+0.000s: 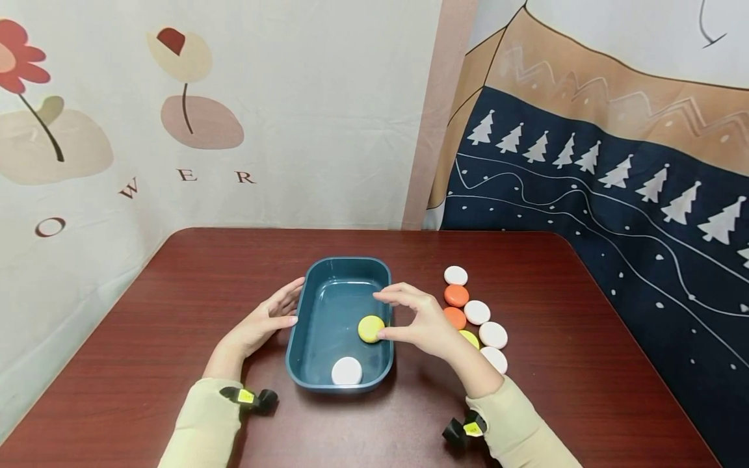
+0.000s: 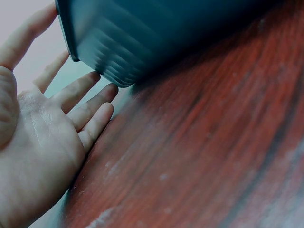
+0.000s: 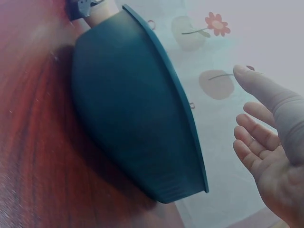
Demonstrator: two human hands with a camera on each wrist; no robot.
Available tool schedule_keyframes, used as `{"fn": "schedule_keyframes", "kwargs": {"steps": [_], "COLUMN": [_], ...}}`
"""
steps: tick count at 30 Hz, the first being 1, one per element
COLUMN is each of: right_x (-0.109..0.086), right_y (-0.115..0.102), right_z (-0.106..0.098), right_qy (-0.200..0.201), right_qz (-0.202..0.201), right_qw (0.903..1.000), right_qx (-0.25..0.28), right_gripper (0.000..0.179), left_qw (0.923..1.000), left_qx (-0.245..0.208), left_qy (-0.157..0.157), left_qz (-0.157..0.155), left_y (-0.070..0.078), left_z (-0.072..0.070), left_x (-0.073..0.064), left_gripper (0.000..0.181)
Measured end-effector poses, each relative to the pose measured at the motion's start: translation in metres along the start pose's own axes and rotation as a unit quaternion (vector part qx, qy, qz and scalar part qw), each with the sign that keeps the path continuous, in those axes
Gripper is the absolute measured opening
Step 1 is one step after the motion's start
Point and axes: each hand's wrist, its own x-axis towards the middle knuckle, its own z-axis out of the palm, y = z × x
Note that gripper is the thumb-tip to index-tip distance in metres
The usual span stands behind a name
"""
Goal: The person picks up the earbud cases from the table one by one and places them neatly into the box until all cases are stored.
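A dark teal rectangular tray (image 1: 328,312) stands on the table. My left hand (image 1: 261,323) is at its left side; in the left wrist view, the spread fingertips (image 2: 110,91) and thumb touch the wall and rim. My right hand (image 1: 424,323) hovers over the right rim, thumb and fingers apart. Nothing is between them in the right wrist view. Inside the tray, a yellow disc (image 1: 370,329) appears beside the right thumb tip; whether it lies on the bottom I cannot tell. A white disc (image 1: 346,371) lies near the tray's front end.
Right of the tray, several discs lie on the reddish-brown table (image 1: 562,305): white (image 1: 476,312), orange (image 1: 456,296) and a yellow one (image 1: 469,338) partly behind my right hand. Printed cloths (image 1: 328,130) hang behind the table's far edge.
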Motion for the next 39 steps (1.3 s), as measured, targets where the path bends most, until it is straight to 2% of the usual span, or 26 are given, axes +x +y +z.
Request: {"fn": "schedule_keyframes", "kwargs": {"steps": [12, 23, 29, 39], "right_x": [0.000, -0.002, -0.002, -0.003], "right_y": [0.001, 0.010, 0.014, -0.018], "right_z": [-0.019, -0.037, -0.049, -0.064], "right_qy": [0.030, 0.058, 0.072, 0.088], "right_qz": [0.037, 0.053, 0.067, 0.095], "right_qw": [0.9986, 0.9965, 0.9950, 0.9914], "right_qx": [-0.023, -0.028, -0.013, -0.016], "right_gripper": [0.056, 0.053, 0.053, 0.049], "left_qw": [1.0000, 1.0000, 1.0000, 1.0000], "left_qx": [0.002, 0.001, -0.001, -0.003], "left_qy": [0.000, 0.003, 0.004, -0.001], "left_qz": [-0.002, -0.003, -0.006, -0.001], "left_y": [0.001, 0.001, 0.002, 0.003], "left_z": [0.000, 0.000, 0.000, 0.002], "left_x": [0.000, 0.000, -0.001, -0.001], "left_gripper": [0.074, 0.074, 0.074, 0.074]}}
